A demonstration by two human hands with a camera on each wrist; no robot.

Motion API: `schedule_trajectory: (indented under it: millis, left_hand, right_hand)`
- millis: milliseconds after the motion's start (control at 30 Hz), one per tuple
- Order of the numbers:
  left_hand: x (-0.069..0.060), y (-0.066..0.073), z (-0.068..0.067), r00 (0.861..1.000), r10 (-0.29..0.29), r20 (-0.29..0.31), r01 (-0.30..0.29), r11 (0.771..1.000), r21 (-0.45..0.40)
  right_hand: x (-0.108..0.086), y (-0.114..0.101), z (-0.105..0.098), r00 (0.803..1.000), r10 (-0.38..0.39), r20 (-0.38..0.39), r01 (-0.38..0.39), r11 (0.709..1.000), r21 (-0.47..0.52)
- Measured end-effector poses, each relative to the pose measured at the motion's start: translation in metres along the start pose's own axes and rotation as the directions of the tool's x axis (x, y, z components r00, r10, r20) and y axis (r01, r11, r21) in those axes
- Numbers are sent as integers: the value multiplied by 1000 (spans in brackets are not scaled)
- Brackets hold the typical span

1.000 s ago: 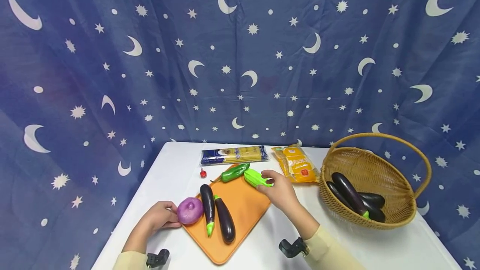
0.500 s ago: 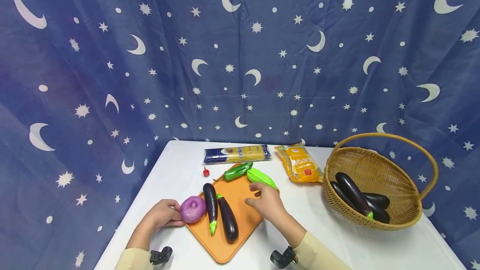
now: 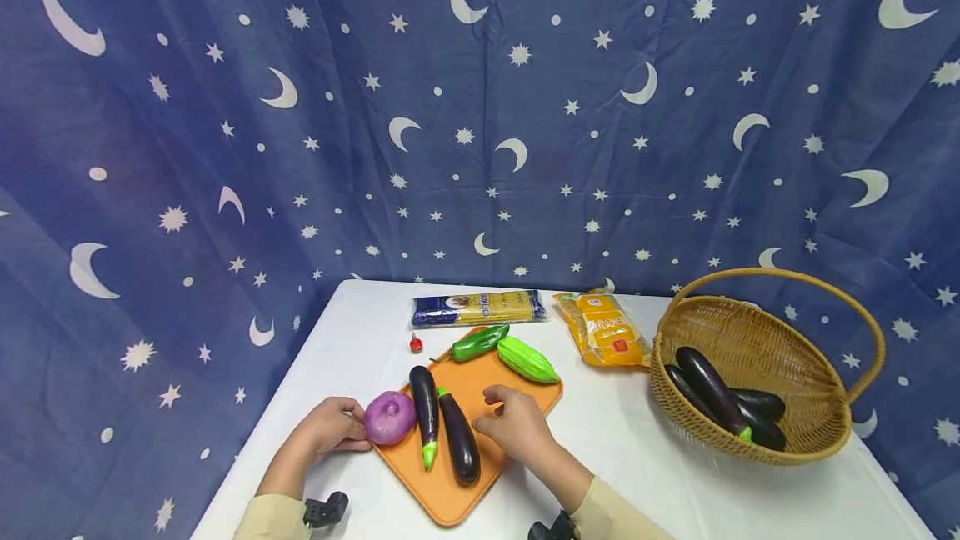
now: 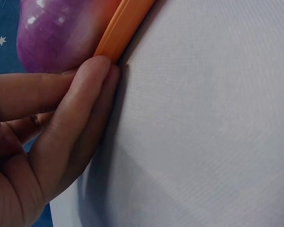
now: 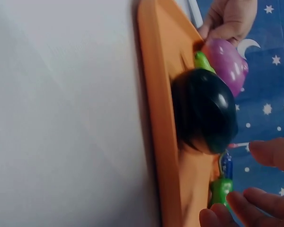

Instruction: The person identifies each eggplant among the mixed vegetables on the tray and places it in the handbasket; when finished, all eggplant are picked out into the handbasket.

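Eggplant (image 3: 461, 440) is lying on the orange tray (image 3: 474, 382), just left of my right hand (image 3: 517, 425), thumb and fingers standing apart, my left hand (image 3: 328, 427) touching the tray's corner beside the purple onion (image 3: 391, 418), whether gripping I cannot tell

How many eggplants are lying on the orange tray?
2: the left eggplant beside the purple onion, and the right eggplant, nearer the right hand. Other eggplants overlap in the wicker basket, where some may be hidden.

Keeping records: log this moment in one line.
left fingers: at tray corner, by onion; right fingers: empty, near eggplant; basket: more eggplants
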State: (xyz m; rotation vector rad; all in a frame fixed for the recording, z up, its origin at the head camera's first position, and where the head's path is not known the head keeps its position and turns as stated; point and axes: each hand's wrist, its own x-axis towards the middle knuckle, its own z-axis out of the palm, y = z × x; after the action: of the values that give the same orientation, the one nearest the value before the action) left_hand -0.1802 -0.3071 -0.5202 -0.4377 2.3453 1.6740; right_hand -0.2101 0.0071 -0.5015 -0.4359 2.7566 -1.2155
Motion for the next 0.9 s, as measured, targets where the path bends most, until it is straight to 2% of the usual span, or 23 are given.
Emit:
schedule_trajectory:
  millis: [200, 400, 700, 900]
  left_hand:
    - [-1, -3, -2, 1000, -5, -5, 5, 1000, 4]
    - [-1, -2, -2, 1000, 7, 19, -7, 1000, -8]
    - [2, -3, 0, 1000, 7, 7, -7, 1000, -16]
    - [3, -3, 0, 1000, -5, -8, 5, 1000, 1]
  right_hand:
    - [-1, -1, 13, 1000, 24, 5, -24, 1000, -18]
    - [-4, -3, 19, 998, 53, 16, -52, 998, -38]
    - [-10, -10, 25, 994, 69, 79, -73, 996, 41]
    - [-14, -15, 31, 993, 65, 97, -66, 998, 15]
